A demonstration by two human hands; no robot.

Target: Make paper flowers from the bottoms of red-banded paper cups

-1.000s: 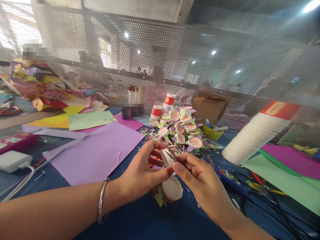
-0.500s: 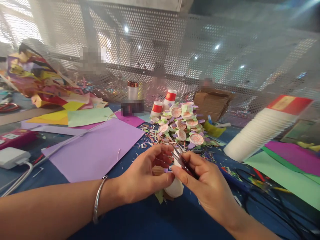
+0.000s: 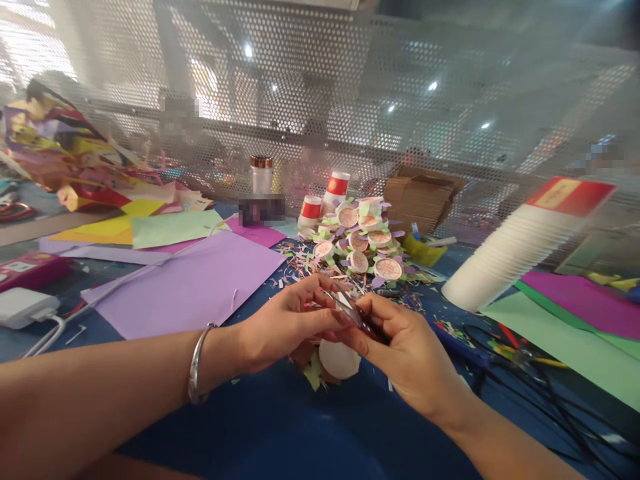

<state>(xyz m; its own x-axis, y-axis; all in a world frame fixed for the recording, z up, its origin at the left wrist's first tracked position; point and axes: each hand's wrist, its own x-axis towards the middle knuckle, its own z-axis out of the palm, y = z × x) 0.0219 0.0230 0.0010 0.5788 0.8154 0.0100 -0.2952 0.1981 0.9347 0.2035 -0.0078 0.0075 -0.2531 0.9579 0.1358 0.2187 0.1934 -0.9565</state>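
Note:
My left hand (image 3: 285, 323) and my right hand (image 3: 400, 353) meet over the blue table (image 3: 280, 427). The left fingers are pinched round a small white paper cup (image 3: 339, 358), whose round bottom faces me. My right hand is closed on small scissors (image 3: 353, 313), their blades at the cup's rim beside my left fingertips. Green and brown paper scraps (image 3: 313, 373) lie under the cup. A silver bangle (image 3: 197, 367) sits on my left wrist.
A pile of finished paper-cup flowers (image 3: 363, 243) lies just beyond my hands, amid paper clippings. A leaning stack of white cups (image 3: 515, 250) is at right. Purple sheet (image 3: 195, 283) lies left, green and magenta sheets (image 3: 575, 327) right. Cables (image 3: 525, 373), a white charger (image 3: 20, 307), perforated screen behind.
Both hands shifted slightly up and left with the cup. The scissors turned flatter against the cup's rim. The camera tilted a little.

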